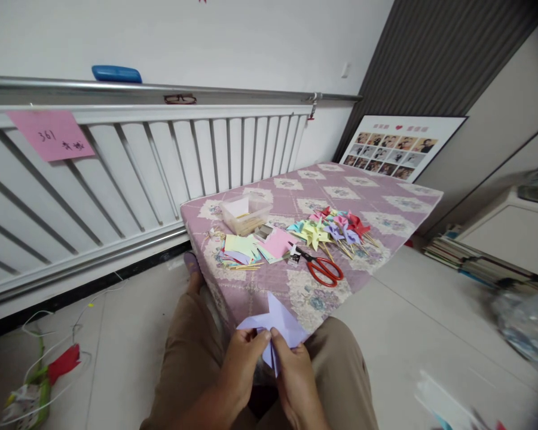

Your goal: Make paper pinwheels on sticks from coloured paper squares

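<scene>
Both hands hold a lavender paper pinwheel over my lap, at the near edge of the table. My left hand pinches it on the left, thumb near its middle. From the right, my right hand grips the paper with its thumb pressed close beside the other thumb. Beyond them lie red-handled scissors, partly open. A pile of finished paper pinwheels on sticks lies behind the scissors, in yellow, red, purple, pink and blue. To the left are stacked coloured paper sheets with several thin sticks beside them.
A clear plastic box with sticks inside stands on the flowered tablecloth. Along the wall runs a white radiator with a pink note. A photo board leans at the back right. White cables lie on the floor.
</scene>
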A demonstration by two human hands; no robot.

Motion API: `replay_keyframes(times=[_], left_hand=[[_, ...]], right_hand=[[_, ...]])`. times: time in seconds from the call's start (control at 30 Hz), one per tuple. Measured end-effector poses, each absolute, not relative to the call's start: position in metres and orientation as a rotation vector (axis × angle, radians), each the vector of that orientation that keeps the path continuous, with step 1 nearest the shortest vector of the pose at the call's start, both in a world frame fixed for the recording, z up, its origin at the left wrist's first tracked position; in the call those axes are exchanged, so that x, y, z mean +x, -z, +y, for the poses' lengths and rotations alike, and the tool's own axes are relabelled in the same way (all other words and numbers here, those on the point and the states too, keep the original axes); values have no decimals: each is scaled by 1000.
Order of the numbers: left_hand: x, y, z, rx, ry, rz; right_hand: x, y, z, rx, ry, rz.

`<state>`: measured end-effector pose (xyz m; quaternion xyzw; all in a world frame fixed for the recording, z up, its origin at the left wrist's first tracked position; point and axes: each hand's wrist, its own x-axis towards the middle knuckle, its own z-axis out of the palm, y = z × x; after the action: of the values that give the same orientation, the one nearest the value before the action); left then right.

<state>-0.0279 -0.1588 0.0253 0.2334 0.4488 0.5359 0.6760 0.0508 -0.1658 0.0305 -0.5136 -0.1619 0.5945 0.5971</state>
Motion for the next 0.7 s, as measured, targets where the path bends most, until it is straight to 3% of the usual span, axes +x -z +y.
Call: replay_keyframes(times=[0.7], left_hand=[[-44,-40,-145,484,-1182,1063]], right_hand=[[55,-31,-169,-1084,-1498,-549]])
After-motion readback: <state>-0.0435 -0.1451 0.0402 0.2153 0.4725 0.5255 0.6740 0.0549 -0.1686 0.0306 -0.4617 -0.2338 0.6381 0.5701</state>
